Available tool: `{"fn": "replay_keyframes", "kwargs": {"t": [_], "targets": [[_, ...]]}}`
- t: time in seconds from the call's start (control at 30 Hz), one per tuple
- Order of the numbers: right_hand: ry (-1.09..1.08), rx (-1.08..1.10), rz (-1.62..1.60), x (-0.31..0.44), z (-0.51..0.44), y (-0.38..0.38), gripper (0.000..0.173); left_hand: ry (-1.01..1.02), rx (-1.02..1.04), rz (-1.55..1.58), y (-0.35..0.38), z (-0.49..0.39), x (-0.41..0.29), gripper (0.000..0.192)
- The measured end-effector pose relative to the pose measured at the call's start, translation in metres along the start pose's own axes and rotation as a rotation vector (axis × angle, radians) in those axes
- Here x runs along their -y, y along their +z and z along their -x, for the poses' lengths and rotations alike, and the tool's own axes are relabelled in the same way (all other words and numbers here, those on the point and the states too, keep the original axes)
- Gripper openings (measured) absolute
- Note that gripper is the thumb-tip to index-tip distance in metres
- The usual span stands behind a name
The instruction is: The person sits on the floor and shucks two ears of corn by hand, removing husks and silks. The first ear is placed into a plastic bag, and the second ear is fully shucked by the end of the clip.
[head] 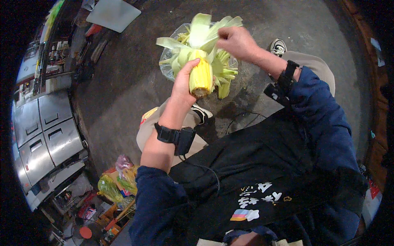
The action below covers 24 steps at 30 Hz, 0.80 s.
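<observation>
An ear of corn [201, 73] with bare yellow kernels is in my left hand [184, 83], the thumb lying along its side. Its browned blunt end points towards me. Pale green husk leaves [200, 30] fan out from the far end, still joined there. My right hand [238, 43] is closed at the right-hand leaves, fingertips curled against a husk strip; the exact grip is partly hidden. Below the corn, a clear plastic bag [166, 66] on the floor holds a heap of loose husks [226, 72], partly covered by the ear.
My shoes [278, 46] stand near the bag on the dark concrete floor [123, 92]. Stainless steel cabinet doors [61, 138] line the left side. Plastic bags of produce [109, 187] lie at lower left. A pale flat panel [114, 15] is at upper left.
</observation>
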State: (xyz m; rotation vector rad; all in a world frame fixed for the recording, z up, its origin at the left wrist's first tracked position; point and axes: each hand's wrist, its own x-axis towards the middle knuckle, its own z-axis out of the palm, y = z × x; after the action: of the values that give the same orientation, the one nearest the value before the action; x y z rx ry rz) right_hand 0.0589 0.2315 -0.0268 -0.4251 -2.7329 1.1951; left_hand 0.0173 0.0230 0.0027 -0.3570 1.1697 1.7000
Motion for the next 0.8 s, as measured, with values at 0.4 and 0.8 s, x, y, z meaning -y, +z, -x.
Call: {"fn": "replay_keyframes", "kwargs": {"t": [0.4, 0.8], "targets": [[0.435, -0.048, -0.466, -0.041, -0.020, 0.003, 0.028, 0.020, 0.174, 0.133, -0.016, 0.027, -0.017, 0.049], [0.246, 0.852, -0.631, 0.025, 0.017, 0.007, 0.066, 0.096, -0.101, 0.211, -0.018, -0.032, -0.009, 0.045]]}}
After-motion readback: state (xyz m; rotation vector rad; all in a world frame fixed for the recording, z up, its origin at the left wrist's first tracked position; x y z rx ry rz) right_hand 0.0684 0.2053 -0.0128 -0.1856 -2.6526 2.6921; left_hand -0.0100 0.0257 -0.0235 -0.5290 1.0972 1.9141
